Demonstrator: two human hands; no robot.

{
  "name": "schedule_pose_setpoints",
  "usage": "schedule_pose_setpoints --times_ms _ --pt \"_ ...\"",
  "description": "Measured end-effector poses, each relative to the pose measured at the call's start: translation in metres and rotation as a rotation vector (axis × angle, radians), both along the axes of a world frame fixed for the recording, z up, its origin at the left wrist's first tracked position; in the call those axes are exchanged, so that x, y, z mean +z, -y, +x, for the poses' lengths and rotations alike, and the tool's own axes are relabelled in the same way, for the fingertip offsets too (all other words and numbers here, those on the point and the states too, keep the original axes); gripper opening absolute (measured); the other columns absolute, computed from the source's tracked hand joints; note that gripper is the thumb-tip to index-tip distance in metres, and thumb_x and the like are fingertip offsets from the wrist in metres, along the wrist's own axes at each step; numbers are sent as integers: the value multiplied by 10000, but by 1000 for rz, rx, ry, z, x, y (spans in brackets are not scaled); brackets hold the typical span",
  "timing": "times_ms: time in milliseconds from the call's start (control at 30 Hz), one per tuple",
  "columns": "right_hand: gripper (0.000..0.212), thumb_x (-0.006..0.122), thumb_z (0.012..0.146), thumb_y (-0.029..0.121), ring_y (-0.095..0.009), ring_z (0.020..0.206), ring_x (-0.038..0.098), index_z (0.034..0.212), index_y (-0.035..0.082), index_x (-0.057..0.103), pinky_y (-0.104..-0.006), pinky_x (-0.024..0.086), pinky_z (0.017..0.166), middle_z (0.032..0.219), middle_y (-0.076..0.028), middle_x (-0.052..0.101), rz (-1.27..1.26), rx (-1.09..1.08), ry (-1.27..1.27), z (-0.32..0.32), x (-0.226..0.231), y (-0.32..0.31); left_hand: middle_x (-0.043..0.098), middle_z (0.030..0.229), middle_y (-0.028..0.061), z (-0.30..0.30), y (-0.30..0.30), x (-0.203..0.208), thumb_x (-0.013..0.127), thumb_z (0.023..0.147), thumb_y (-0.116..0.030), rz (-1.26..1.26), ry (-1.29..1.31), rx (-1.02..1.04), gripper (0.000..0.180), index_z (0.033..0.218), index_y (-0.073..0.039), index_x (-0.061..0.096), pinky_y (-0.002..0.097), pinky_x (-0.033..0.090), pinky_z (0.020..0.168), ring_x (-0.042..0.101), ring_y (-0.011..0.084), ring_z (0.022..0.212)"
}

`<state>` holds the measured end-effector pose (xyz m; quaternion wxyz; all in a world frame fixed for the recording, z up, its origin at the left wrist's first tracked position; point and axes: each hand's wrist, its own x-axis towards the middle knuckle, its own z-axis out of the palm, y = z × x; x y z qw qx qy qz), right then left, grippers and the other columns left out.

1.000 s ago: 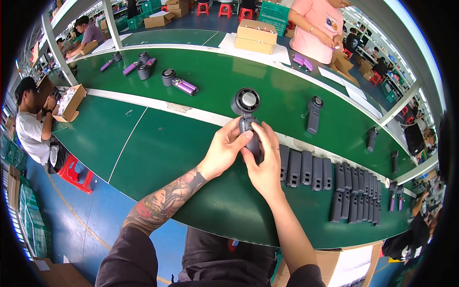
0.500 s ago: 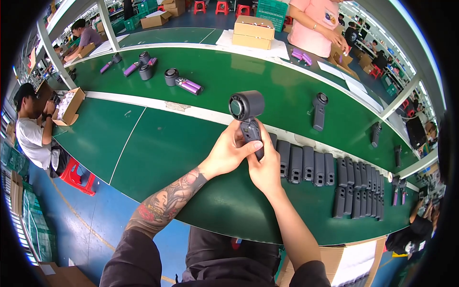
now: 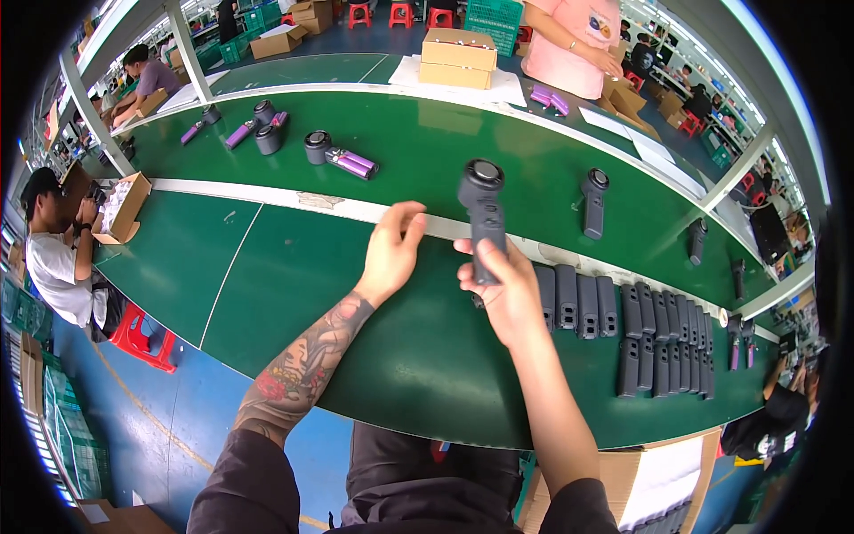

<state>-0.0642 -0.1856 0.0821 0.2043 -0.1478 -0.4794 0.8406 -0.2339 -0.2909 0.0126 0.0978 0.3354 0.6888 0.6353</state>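
Evidently, the grey handheld fan (image 3: pixel 486 214) is held in the right hand (image 3: pixel 511 294) alone, its handle gripped by closed fingers and its round head uncovered, pointing away from the body over the worktop (image 3: pixel 294 276). The left hand (image 3: pixel 391 245) is held apart from it, fingers loosely bent and nothing gripped. For steady handling, the grip is best placed low on the handle, with the head untouched — a knock there would probably be the chief risk — and the free hand should be held near for support. Just to the right, dark grey casings (image 3: pixel 667 338) are lined up in rows, so any sideways swing should be made high enough not to topple them. Beyond the pale strip (image 3: pixel 267 193), another grey fan (image 3: pixel 593 206) is seen at the right, and a part with purple cells (image 3: pixel 351 163) at the left — contact with either should be avoided.
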Motion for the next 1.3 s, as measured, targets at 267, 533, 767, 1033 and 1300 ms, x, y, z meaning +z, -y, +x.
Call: schedule_pose_setpoints --times_ms 267,533,767,1033,1300 --pt "275 559 988 34 -219 1036 662 1262 14 569 -266 557 812 1169 -198 643 -280 -21 -8 -22 -17 -84 498 1242 201 -73 -35 -21 627 919 -230 -280 -473 536 476 1369 -119 523 466 459 958 509 394 1088" --pt "544 515 754 -159 -362 1375 470 1249 34 632 -444 405 1141 1445 -114 548 1592 -90 410 4 -9 -72 505 1203 195 -132 -42 -15 630 904 -383 -637 -464 806 459 1327 -214 575 464 420 929 497 390 1027" --pt "511 612 796 -52 -342 1307 523 1291 76 611 -451 455 1070 1332 -108 612 1898 323 266 0 -3 -53 518 1178 199 -128 -40 2 671 878 -372 -742 -409 640 456 1285 -183 586 450 421 928 512 372 1024" --pt "465 643 880 90 -329 916 658 1337 78 558 -433 545 820 1241 -141 637 1433 67 369 0 -1 -3 632 1097 177 -90 -16 3 750 827 -71 109 -45 495 411 1190 -30 561 330 546 797 656 213 868" --pt "479 657 911 87 -231 873 656 1371 81 524 -332 536 755 1127 -165 676 988 -207 253 4 -11 8 658 1139 90 0 -7 19 584 1021 -148 444 681 -274 247 1244 -48 548 283 549 832 672 172 926"
